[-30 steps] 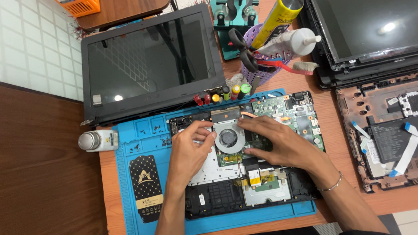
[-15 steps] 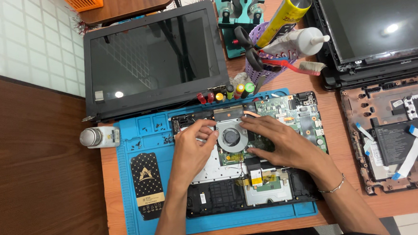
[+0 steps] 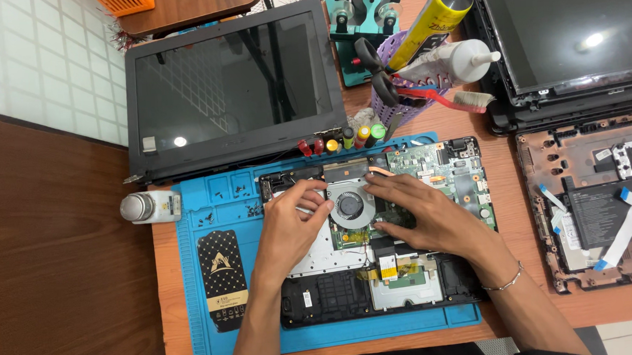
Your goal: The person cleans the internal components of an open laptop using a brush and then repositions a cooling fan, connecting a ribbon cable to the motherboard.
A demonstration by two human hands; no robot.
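Observation:
An opened laptop base (image 3: 416, 295) lies on a blue work mat (image 3: 196, 227), its green circuit board (image 3: 445, 167) and round cooling fan (image 3: 351, 204) exposed. My left hand (image 3: 290, 226) rests on the board at the fan's left edge, fingertips touching the fan housing. My right hand (image 3: 422, 211) lies on the fan's right side, fingers spread along its upper and lower edges; a thin bracelet is on that wrist. Neither hand has lifted anything. A copper heat pipe (image 3: 380, 170) runs just above the fan.
A detached laptop screen (image 3: 232, 88) leans behind the mat. Several small screws (image 3: 213, 204) lie loose on the mat, beside a dark flat case (image 3: 222, 279). A small bottle (image 3: 148, 206) lies left. A purple tool basket (image 3: 405, 86), yellow can (image 3: 434, 20) and other dismantled laptops (image 3: 591, 206) are right.
Both hands have stayed on the cooling fan with only slight finger shifts. The camera view has moved a little.

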